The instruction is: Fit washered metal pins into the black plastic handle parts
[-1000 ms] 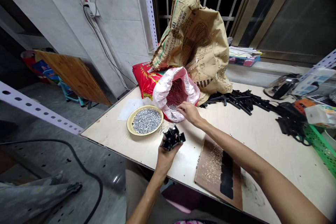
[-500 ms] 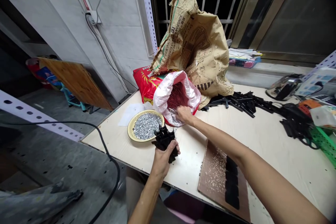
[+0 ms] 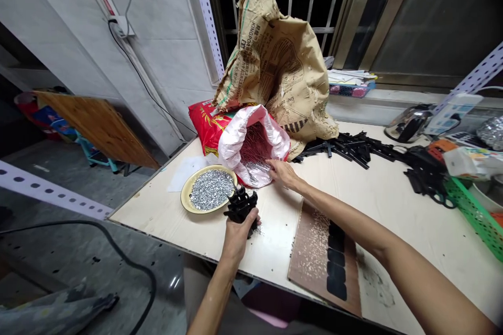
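My left hand is closed around a bundle of black plastic parts with rounded, hollow tops, held above the table's front edge. Just left of it stands a yellow bowl full of small shiny metal pieces. At the right side of the open white-lined bag, my right hand has its fingers bent together at the mouth; whether a thin piece is between them is too small to see. Many thin, long metal rods, reddish and silvery, lie inside the bag.
A crumpled brown paper sack stands behind the bag. Black plastic parts are heaped at the back right, near a kettle and a green basket. A brown board with black pads lies in front.
My right hand has drawn back slightly from the rods toward the bag's right edge, its fingers less deep. The bundle in my left hand has tilted a little. The camera view has shifted right.
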A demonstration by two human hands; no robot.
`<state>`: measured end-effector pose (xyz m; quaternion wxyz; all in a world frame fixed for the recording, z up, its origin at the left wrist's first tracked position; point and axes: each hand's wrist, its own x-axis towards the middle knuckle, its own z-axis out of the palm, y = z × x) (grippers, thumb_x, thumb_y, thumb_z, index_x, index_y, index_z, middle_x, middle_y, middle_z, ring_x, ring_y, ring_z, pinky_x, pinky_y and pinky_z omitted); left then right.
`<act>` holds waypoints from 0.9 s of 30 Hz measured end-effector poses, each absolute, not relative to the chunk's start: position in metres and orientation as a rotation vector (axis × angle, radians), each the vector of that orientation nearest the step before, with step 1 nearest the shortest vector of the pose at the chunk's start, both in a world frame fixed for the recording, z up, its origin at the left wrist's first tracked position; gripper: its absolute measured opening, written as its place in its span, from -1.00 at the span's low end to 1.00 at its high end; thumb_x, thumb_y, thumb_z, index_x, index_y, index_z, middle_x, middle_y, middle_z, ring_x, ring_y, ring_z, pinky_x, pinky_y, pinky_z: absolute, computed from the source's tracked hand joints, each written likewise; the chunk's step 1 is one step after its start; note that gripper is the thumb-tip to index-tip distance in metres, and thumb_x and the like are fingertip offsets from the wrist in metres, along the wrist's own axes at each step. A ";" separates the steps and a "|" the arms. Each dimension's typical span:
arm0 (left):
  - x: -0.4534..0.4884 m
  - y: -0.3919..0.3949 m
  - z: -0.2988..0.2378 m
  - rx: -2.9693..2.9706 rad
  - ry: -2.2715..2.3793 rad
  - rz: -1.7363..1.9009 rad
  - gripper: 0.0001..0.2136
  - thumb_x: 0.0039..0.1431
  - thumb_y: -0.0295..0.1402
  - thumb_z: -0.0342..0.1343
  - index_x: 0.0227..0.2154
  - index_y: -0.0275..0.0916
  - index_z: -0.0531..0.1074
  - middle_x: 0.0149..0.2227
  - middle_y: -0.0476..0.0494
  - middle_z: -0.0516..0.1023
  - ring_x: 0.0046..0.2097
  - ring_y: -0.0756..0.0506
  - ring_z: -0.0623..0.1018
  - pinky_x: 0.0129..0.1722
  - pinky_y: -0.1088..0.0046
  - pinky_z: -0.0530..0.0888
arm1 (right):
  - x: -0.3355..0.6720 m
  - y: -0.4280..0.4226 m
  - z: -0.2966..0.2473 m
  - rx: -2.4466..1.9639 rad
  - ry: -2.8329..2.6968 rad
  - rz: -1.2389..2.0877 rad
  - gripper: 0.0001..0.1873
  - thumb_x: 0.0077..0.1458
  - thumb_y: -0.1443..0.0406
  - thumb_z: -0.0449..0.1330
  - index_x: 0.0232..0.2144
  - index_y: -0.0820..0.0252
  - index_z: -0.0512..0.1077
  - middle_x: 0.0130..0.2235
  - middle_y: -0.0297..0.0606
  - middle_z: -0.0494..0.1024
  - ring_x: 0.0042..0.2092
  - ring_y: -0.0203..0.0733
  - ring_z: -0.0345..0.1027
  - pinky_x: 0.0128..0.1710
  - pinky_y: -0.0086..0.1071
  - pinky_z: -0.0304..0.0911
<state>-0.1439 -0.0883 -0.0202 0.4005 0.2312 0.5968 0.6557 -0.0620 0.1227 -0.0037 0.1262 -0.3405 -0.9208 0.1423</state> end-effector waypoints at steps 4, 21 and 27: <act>-0.142 -0.088 -0.019 0.584 1.535 1.626 -0.71 -0.14 -0.18 0.29 -0.50 -0.34 0.45 -0.54 -0.06 0.49 -0.48 -0.02 0.46 -0.41 0.47 0.40 | -0.045 0.112 -0.009 -0.993 -2.668 0.427 -0.80 0.12 0.36 0.05 -0.31 0.18 0.48 -0.25 -0.20 0.52 -0.12 -0.11 0.30 -0.15 -0.31 0.12; -0.133 -0.075 -0.018 0.702 1.617 1.584 -0.70 -0.14 -0.23 0.30 -0.37 -0.33 0.49 -0.48 -0.07 0.54 -0.45 -0.02 0.51 -0.41 0.49 0.43 | -0.020 0.049 0.040 -0.440 -2.144 1.103 -0.97 0.02 0.35 0.18 -0.45 0.20 0.42 -0.35 -0.33 0.50 -0.26 -0.27 0.37 -0.18 -0.37 0.23; -0.131 -0.075 -0.012 0.746 1.636 1.582 -0.72 -0.12 -0.21 0.29 -0.40 -0.33 0.50 -0.48 -0.09 0.56 -0.42 -0.04 0.52 -0.36 0.47 0.44 | 0.001 0.071 0.053 -0.334 -2.381 0.995 -0.67 0.09 0.19 0.20 -0.09 0.18 0.42 -0.03 -0.18 0.41 -0.02 -0.20 0.30 -0.05 -0.33 0.20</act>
